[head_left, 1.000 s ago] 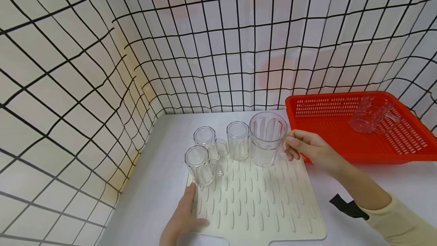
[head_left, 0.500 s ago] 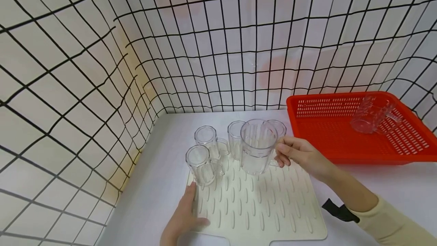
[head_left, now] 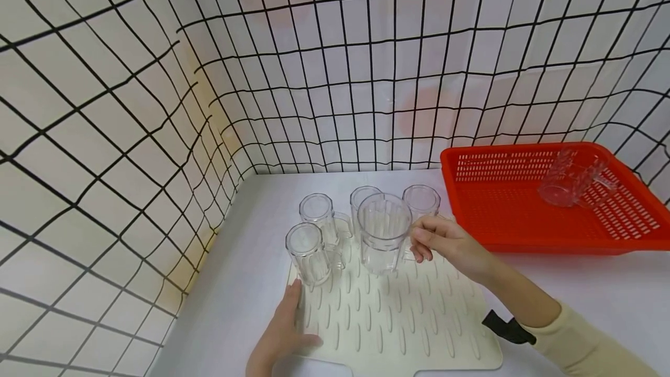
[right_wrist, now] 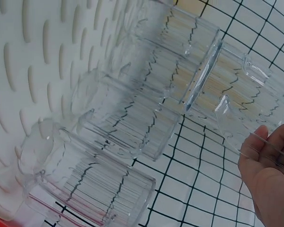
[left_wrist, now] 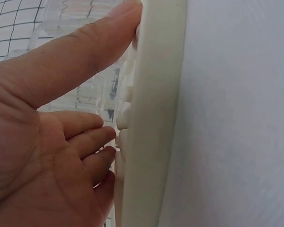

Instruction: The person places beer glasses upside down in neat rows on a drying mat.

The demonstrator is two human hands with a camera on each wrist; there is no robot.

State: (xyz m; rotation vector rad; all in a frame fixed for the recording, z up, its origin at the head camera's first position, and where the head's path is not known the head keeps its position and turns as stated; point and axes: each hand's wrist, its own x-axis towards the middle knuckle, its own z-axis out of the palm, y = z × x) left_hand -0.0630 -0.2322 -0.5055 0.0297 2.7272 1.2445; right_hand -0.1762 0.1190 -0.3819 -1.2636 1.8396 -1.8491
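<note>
My right hand (head_left: 452,246) pinches the handle of a clear mug (head_left: 381,237), upright over the cream draining board (head_left: 398,324). Held this way, the mug overlaps the middle rear mug (head_left: 363,192) in the head view. Other clear mugs stand on the board: one at front left (head_left: 309,252), one at back left (head_left: 317,209) and one at back right (head_left: 421,198). In the right wrist view, the held mug (right_wrist: 260,94) is clear of the ridges, beyond the standing ones. My left hand (head_left: 282,327) rests along the board's left edge, thumb (left_wrist: 80,52) on the rim, fingers extended.
To the right stands a red perforated basket (head_left: 502,214) with one clear mug (head_left: 567,182) tipped inside it. Black wire mesh (head_left: 340,74) closes off the back and left over white sheeting. Raised ridges cover the board on the white table (head_left: 209,307).
My right hand has brought its mug left and toward me, uncovering the back right mug. The left hand and the standing mugs have stayed put.
</note>
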